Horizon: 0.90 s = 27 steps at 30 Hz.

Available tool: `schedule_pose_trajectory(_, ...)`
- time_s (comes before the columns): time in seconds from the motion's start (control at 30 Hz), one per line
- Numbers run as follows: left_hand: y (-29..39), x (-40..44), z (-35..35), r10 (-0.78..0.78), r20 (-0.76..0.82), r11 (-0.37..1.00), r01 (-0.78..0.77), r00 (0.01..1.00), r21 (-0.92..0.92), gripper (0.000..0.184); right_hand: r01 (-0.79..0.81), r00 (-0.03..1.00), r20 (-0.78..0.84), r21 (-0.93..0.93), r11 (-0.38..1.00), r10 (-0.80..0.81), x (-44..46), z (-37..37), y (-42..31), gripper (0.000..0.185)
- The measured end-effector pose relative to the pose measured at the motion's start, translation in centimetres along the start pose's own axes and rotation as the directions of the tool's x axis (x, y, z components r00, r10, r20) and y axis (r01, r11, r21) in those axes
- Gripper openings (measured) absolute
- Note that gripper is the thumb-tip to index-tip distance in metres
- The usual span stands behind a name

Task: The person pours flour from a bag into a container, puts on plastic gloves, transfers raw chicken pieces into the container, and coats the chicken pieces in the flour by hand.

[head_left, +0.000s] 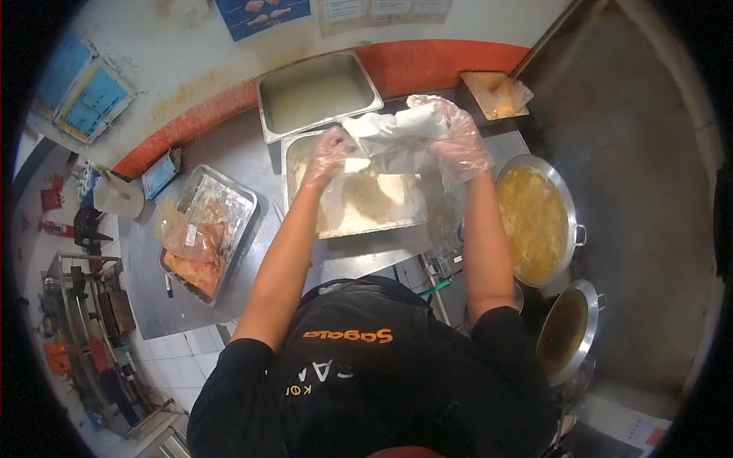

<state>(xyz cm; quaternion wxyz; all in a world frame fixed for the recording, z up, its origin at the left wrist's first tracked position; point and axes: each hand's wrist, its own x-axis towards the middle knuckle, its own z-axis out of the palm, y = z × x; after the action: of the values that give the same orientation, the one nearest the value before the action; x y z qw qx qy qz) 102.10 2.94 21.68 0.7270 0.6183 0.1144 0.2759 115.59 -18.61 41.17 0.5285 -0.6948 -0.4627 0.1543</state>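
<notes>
Both of my hands wear clear plastic gloves and hold a clear plastic bag [398, 131] with white contents, which look like powder. My left hand [330, 158] is closed on the bag's left side. On the other side, the fingers of my right hand [461, 145] are wrapped round its bunched right end. Below the bag lies a metal pan [372, 231] with pale flour-like powder [393, 200] in it. The bag hides part of the pan's far side.
Behind stands a deep metal pan [319, 91] of cloudy liquid. To the left, a metal tray [243, 200] bears bagged raw meat [200, 256]. At right are two wide pans of oil, one bubbling [532, 221], one darker [563, 332]. A small tray [500, 95] sits at back right.
</notes>
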Motion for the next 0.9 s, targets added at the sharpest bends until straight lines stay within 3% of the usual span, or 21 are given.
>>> schedule_pose_trajectory(0.03,0.1,0.0,-0.5,0.007,0.001,1.0,-0.007,1.0,0.002,0.014,0.007,1.0,-0.002,-0.001,1.0,-0.007,0.4,0.1,0.1,0.055)
schedule_pose_trajectory(0.1,-0.2,-1.4,-1.1,0.049,-0.109,0.973,-0.072,0.993,-0.219,0.013,0.15,0.988,-0.034,0.462,0.874,-0.151,0.6,0.6,0.7,0.055)
schedule_pose_trajectory(0.13,-0.1,-1.7,-2.0,0.047,-0.115,0.974,-0.071,0.992,-0.216,0.013,0.146,0.988,-0.028,0.467,0.872,-0.15,0.8,1.2,0.9,0.055)
schedule_pose_trajectory(0.2,0.4,-2.0,-4.1,-0.061,-0.18,0.974,0.019,0.982,-0.224,0.012,0.119,0.989,0.072,0.132,0.984,-0.129,1.5,2.5,1.1,0.055)
schedule_pose_trajectory(0.23,0.8,-1.8,-4.7,-0.105,-0.211,0.972,0.055,0.972,-0.23,0.012,0.127,0.988,0.072,0.134,0.983,-0.137,1.7,2.9,0.9,0.055)
schedule_pose_trajectory(0.27,2.1,-2.3,-4.3,-0.082,-0.27,0.995,0.095,0.959,0.036,0.015,0.122,0.99,0.033,0.253,0.96,-0.134,2.0,3.2,0.6,0.055)
schedule_pose_trajectory(0.3,3.2,-2.2,-3.8,-0.075,-0.282,0.995,0.09,0.957,0.04,0.015,0.115,0.992,-0.001,0.372,0.921,-0.123,2.2,3.6,0.3,0.054)
schedule_pose_trajectory(0.33,3.7,-2.6,-3.5,-0.002,-0.306,0.996,0.03,0.952,0.087,0.015,0.11,0.992,0.014,0.38,0.918,-0.125,2.3,4.0,0.1,0.054)
schedule_pose_trajectory(0.37,4.3,-2.9,-3.4,0.071,-0.324,0.99,-0.027,0.943,0.138,0.015,0.111,0.985,0.101,0.253,0.961,-0.141,2.5,4.6,-0.2,0.054)
schedule_pose_trajectory(0.4,5.1,-3.0,-3.5,0.049,-0.326,0.999,-0.04,0.944,0.035,0.021,0.126,0.972,0.184,0.121,0.985,-0.147,2.7,5.0,-0.3,0.054)
schedule_pose_trajectory(0.43,4.5,-3.0,-4.4,0.053,-0.332,0.998,-0.043,0.942,0.039,0.021,0.13,0.97,0.188,0.125,0.984,-0.153,2.9,5.3,-0.3,0.054)
schedule_pose_trajectory(0.5,2.7,-3.0,-6.5,0.043,-0.293,0.989,0.0,0.955,0.145,0.024,0.015,0.995,0.08,0.434,0.901,-0.055,3.5,5.8,0.1,0.053)
schedule_pose_trajectory(0.53,3.9,-3.7,-5.3,0.131,-0.318,0.991,-0.121,0.939,0.051,0.021,0.013,0.995,0.088,0.436,0.9,-0.057,3.9,6.4,0.4,0.053)
schedule_pose_trajectory(0.6,5.4,-4.0,-4.7,0.033,-0.384,0.999,-0.041,0.923,-0.012,0.016,0.257,0.961,0.101,0.034,0.966,-0.259,4.1,7.8,0.9,0.051)
schedule_pose_trajectory(0.63,5.8,-3.3,-4.6,-0.054,-0.434,0.996,0.021,0.899,-0.082,0.013,0.259,0.96,0.095,0.036,0.965,-0.262,4.2,7.7,0.9,0.051)
schedule_pose_trajectory(0.7,3.8,-3.1,-7.2,0.034,-0.368,0.999,-0.027,0.929,0.022,0.011,0.135,0.987,0.054,0.221,0.966,-0.15,4.6,7.4,0.6,0.05)
schedule_pose_trajectory(0.77,6.2,-4.2,-5.2,0.071,-0.374,0.988,-0.013,0.925,0.155,0.011,0.103,0.993,0.046,0.152,0.983,-0.111,4.9,7.8,0.4,0.05)
schedule_pose_trajectory(0.83,6.1,-5.0,-5.6,0.062,-0.39,0.985,0.006,0.919,0.17,0.012,0.19,0.975,0.128,-0.055,0.98,-0.182,4.7,8.3,0.4,0.05)
schedule_pose_trajectory(0.87,6.2,-4.6,-5.8,0.069,-0.405,0.983,0.007,0.912,0.183,0.012,0.326,0.942,0.082,0.017,0.945,-0.327,4.9,8.0,0.5,0.05)
schedule_pose_trajectory(0.9,6.1,-4.3,-5.8,0.073,-0.401,0.983,0.002,0.913,0.184,0.012,0.33,0.941,0.079,0.015,0.944,-0.33,5.0,7.7,0.5,0.05)
